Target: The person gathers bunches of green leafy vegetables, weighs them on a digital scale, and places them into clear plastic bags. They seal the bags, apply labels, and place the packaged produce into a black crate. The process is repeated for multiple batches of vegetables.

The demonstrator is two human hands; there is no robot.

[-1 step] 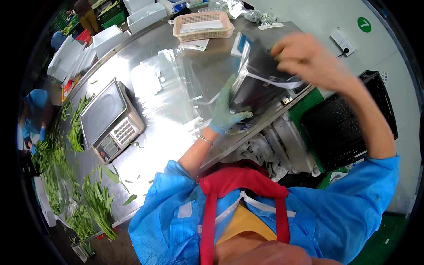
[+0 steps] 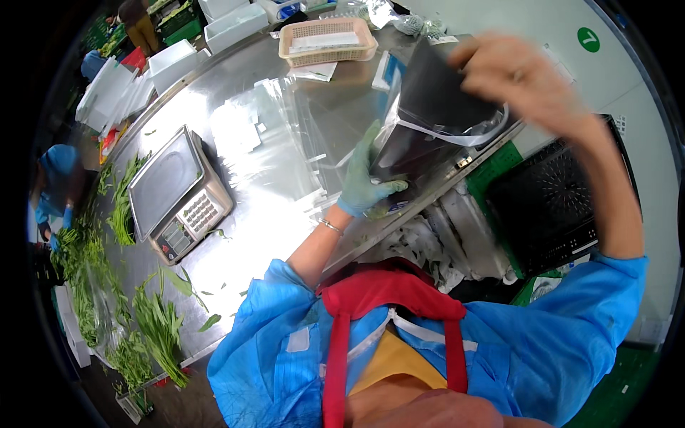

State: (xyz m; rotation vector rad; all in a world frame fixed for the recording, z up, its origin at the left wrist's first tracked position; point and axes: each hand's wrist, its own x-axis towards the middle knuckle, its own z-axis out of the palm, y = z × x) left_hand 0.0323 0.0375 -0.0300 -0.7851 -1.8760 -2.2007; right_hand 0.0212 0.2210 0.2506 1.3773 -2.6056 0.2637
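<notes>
My left hand (image 2: 367, 178), in a light green glove, grips the lower left side of a black boxy object (image 2: 421, 157) with shiny clear film and a pale band across it, at the table's right edge. My bare right hand (image 2: 503, 75) is motion-blurred over the upper right of that object, its fingers curved; what they hold, if anything, cannot be made out. Flat clear plastic sheets or bags (image 2: 264, 143) lie beside my left hand.
A scale (image 2: 182, 192) and loose leafy greens (image 2: 157, 321) occupy the table (image 2: 242, 264)'s left side. A basket (image 2: 364, 46) sits at the back, near white foam boxes (image 2: 168, 68). A co-worker (image 2: 57, 185) handles greens at far left. A black crate (image 2: 549, 214) stands at right.
My right hand has moved up and to the right, and is more blurred. The pale band on the black object now bows farther rightward. My left hand is nearly unchanged.
</notes>
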